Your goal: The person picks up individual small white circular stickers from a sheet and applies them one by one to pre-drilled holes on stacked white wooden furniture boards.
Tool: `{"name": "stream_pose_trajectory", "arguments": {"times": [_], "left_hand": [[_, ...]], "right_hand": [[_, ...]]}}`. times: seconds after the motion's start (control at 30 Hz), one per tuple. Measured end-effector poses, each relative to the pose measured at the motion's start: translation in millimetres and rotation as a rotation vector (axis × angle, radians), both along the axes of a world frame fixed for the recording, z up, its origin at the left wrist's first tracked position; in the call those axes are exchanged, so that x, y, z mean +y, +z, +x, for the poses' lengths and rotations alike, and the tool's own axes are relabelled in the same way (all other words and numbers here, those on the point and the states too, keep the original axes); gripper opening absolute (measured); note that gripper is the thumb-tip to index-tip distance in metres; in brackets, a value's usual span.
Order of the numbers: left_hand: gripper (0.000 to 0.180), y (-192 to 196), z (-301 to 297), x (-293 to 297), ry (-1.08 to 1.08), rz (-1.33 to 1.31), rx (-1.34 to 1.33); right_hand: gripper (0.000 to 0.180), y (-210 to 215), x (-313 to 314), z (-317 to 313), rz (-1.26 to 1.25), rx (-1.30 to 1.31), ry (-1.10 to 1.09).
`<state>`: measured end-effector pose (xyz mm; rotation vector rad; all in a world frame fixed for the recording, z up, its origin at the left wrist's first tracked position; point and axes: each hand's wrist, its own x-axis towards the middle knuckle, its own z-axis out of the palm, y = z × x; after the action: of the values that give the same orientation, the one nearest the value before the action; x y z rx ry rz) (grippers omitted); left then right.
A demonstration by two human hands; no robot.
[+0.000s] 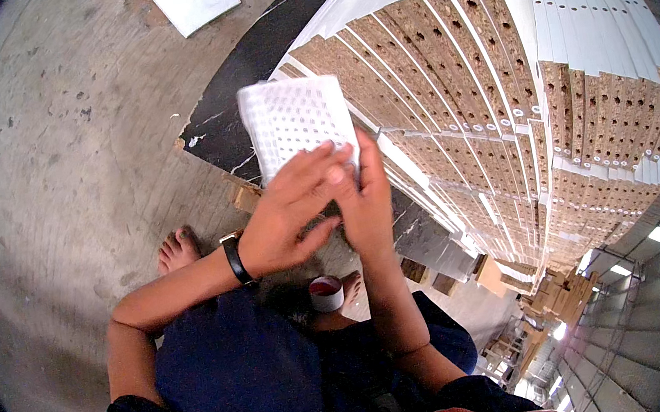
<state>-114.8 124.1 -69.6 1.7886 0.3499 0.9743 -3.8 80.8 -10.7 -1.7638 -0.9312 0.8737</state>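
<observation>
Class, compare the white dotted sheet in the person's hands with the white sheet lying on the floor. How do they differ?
The dotted sheet is held up by the left hand and right hand; the floor sheet lies untouched on concrete. The dotted sheet carries rows of small dots; the floor sheet looks plain. Both are white and roughly rectangular.

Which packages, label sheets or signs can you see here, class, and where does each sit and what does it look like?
Sticker sheet: held in both hands, left hand and right hand; white rectangle covered with rows of small round dots.
Tape roll: on the floor below the hands; white ring, reddish inside.
Cardboard boxes: lower right, brown, piled.
</observation>
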Motion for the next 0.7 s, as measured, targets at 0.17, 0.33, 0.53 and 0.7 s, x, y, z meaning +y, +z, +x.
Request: {"name": "stream_pose_trajectory", "arguments": {"times": [0.17, 0.33, 0.53, 0.7], "left_hand": [[0.041, 5.2, -8.4, 5.0, -0.098, -0.190, -0.098], [0.029, 12.5, -6.1, 30.1, 0.415, -0.141, -0.009], [0.029, -8.1, -7.5, 20.4, 0.004, -0.792, 0.058], [0.019, -16.3, -4.9, 18.5, 0.033, -0.879, 0.082]], "right_hand": [[0.023, -4.3, -4.1, 37.5, -0.113, -0.192, -0.111], [0.026, -8.7, -8.9, 44.5, -0.167, -0.228, -0.022], [0.029, -1.6, -4.3, 31.4, -0.269, -0.417, 0.218], [0.026, 2.2, 0.7, 24.3, -0.062, -0.867, 0.313]]}}
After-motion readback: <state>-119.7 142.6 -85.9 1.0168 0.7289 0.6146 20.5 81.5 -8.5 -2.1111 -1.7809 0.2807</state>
